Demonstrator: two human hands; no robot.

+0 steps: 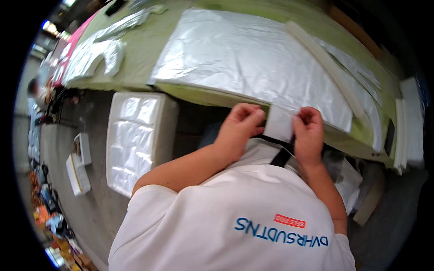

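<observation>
A small pale rectangular piece (279,122), which looks like thin plastic or a bag, hangs between my hands at the near table edge. My right hand (309,137) is closed, its thumb and fingers pinched at the piece's right edge. Left of it, my left hand (239,128) has curled fingers with thumb and forefinger pressed together. What that pinch holds, if anything, is too thin to make out. Just beyond both hands, a large stack of shiny clear plastic sheets (226,54) lies on the green-covered table (140,58).
A long off-white bar (323,67) lies across the sheets' right part. More crumpled plastic (92,56) is at the table's far left. A white crate of plastic packs (135,140) stands left of me, with white foam boxes (77,174) on the floor. White panels (409,122) stand at right.
</observation>
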